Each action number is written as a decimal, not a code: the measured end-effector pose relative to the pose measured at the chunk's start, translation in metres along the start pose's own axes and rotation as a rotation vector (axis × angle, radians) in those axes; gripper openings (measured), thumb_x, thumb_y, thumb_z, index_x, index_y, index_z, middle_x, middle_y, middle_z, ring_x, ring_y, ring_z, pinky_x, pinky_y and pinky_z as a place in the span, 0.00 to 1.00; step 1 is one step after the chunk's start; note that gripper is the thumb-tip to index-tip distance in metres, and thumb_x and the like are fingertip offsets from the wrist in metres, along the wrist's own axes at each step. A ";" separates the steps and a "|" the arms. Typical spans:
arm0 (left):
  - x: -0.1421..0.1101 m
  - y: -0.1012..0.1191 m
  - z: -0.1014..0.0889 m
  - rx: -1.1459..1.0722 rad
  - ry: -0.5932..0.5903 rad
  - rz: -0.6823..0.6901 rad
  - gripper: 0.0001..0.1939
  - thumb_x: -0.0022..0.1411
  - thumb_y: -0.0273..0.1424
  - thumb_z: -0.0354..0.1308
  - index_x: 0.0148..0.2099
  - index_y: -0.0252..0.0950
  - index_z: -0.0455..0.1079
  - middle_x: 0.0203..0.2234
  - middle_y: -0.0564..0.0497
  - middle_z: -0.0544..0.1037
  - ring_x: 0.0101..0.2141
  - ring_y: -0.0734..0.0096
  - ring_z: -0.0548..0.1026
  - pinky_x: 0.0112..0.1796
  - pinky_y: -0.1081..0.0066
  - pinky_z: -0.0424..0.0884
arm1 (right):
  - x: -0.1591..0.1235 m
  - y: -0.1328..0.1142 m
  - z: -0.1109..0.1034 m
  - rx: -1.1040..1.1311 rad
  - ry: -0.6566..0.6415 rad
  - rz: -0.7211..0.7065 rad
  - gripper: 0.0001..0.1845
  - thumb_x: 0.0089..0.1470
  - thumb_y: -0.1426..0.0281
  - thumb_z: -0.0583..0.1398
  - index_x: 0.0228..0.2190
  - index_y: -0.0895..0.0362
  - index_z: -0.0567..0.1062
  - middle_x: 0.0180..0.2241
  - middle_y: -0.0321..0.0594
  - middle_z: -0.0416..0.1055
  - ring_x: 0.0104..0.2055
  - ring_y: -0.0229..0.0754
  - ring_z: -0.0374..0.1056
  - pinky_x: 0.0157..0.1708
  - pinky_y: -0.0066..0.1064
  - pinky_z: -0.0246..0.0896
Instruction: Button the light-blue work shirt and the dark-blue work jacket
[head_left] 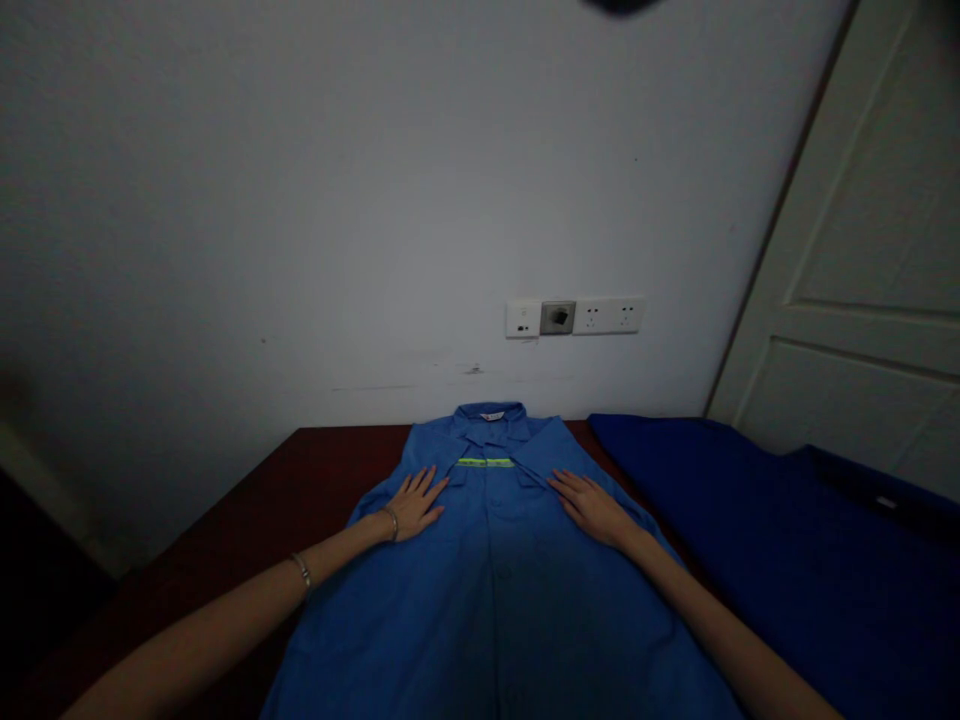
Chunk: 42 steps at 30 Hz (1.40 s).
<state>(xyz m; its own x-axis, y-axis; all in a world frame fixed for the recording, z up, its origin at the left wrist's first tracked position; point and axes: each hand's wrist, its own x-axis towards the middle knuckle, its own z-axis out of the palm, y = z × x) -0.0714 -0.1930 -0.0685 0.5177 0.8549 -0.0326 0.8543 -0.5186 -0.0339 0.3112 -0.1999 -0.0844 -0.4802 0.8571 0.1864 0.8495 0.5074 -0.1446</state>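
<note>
A blue work shirt [491,560] lies spread front up, its collar toward the wall and its lower part running out of view toward me. Across its chest goes a yellow-green strip [486,463]. My left hand [415,505] rests flat on the left side of the chest, fingers apart, with a bracelet at the wrist and another up the forearm. On the opposite side, my right hand [592,507] lies flat on the shirt with its fingers stretched out. Neither hand grips the cloth. The sleeves appear folded in over the upper chest.
Under the shirt is a dark red tabletop [330,480] against a pale wall [375,200]. Darker blue cloth [750,540] covers the right side. Several sockets and switches, including a wall socket plate [607,316], sit above the table. A panelled door [862,300] stands at right.
</note>
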 end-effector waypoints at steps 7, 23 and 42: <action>-0.009 0.003 -0.002 -0.032 0.064 -0.001 0.30 0.63 0.45 0.33 0.64 0.41 0.37 0.62 0.44 0.39 0.60 0.55 0.40 0.55 0.52 0.44 | -0.003 -0.011 -0.017 -0.026 0.048 0.030 0.27 0.57 0.59 0.42 0.56 0.53 0.56 0.59 0.44 0.49 0.60 0.47 0.46 0.56 0.47 0.42; -0.225 0.013 -0.063 -0.082 0.197 0.433 0.16 0.61 0.31 0.44 0.48 0.40 0.66 0.46 0.51 0.72 0.48 0.70 0.67 0.52 0.68 0.61 | -0.212 -0.053 -0.098 0.128 -0.056 0.054 0.21 0.56 0.62 0.48 0.49 0.50 0.67 0.54 0.37 0.60 0.55 0.46 0.56 0.55 0.39 0.52; -0.340 0.022 -0.004 0.157 0.070 0.380 0.36 0.50 0.21 0.48 0.61 0.45 0.48 0.56 0.51 0.59 0.53 0.68 0.61 0.53 0.69 0.58 | -0.323 -0.070 -0.051 0.057 -0.063 -0.170 0.30 0.52 0.70 0.53 0.55 0.41 0.53 0.55 0.34 0.56 0.54 0.46 0.56 0.52 0.43 0.56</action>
<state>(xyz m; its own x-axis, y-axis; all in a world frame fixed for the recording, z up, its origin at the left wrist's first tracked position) -0.2285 -0.4951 -0.0546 0.8015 0.5980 -0.0042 0.5871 -0.7881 -0.1849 0.4183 -0.5170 -0.0845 -0.6300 0.7616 0.1518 0.7420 0.6480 -0.1716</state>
